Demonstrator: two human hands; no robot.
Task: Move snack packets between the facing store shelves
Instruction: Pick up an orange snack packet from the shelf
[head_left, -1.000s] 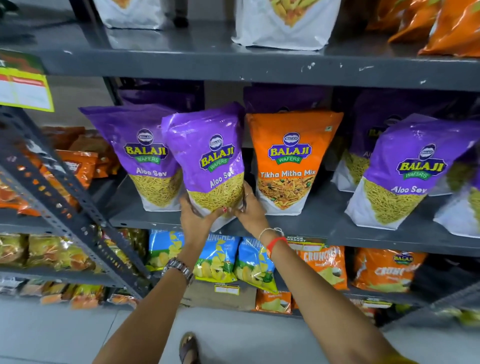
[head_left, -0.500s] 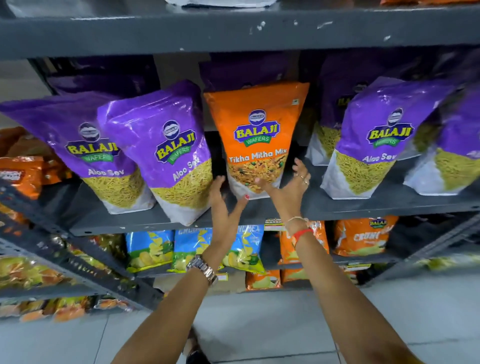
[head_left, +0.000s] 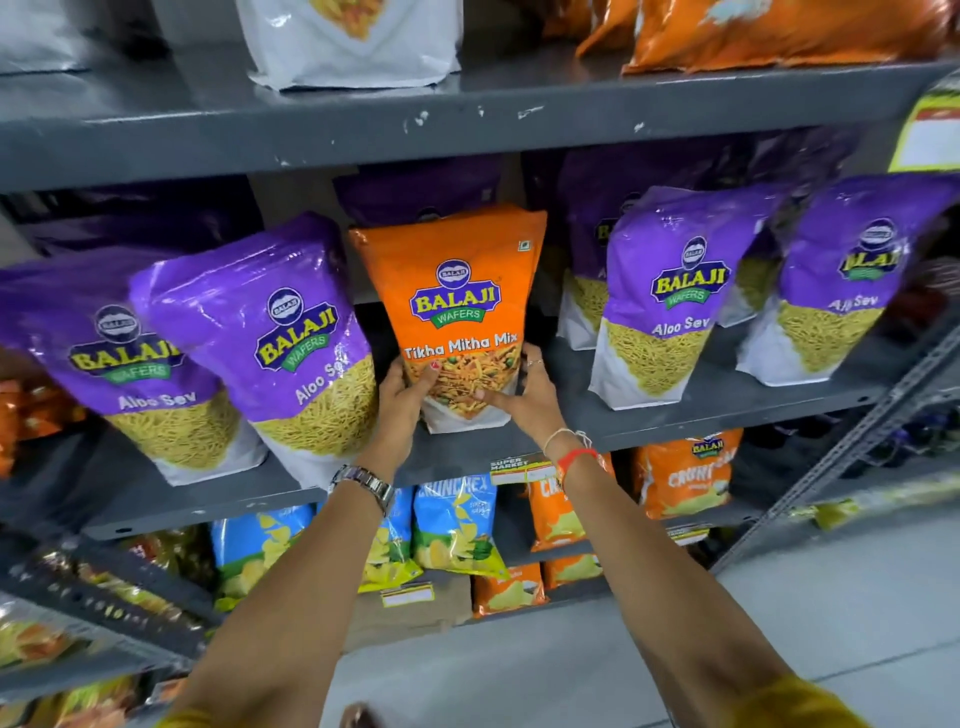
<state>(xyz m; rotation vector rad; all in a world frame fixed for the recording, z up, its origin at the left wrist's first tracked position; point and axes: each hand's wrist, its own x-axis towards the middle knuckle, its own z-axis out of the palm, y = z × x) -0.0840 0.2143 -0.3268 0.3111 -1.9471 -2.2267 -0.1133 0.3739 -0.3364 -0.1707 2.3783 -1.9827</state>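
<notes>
An orange Tikha Mitha Mix packet (head_left: 457, 291) stands upright in the middle of the grey shelf (head_left: 727, 410). My left hand (head_left: 400, 402) grips its lower left side, thumb on the front. On the lower right side my right hand (head_left: 524, 397) clasps it, fingers wrapped round the edge. Just to the left leans a purple Aloo Sev packet (head_left: 275, 343), tilted, with another purple packet (head_left: 119, 364) beyond it. Two more purple Aloo Sev packets (head_left: 670, 296) (head_left: 852, 280) stand to the right.
The upper shelf (head_left: 363, 130) carries a white packet (head_left: 353, 41) and orange packets (head_left: 779, 31). Below hang blue chip bags (head_left: 457, 525) and orange bags (head_left: 685, 478). A slanted metal rack (head_left: 104, 587) of snacks sits at lower left. Grey floor (head_left: 831, 597) lies at the right.
Both hands left the purple Aloo Sev packet, moved right and closed on the bottom of the orange Tikha Mitha Mix packet. The view swung right.
</notes>
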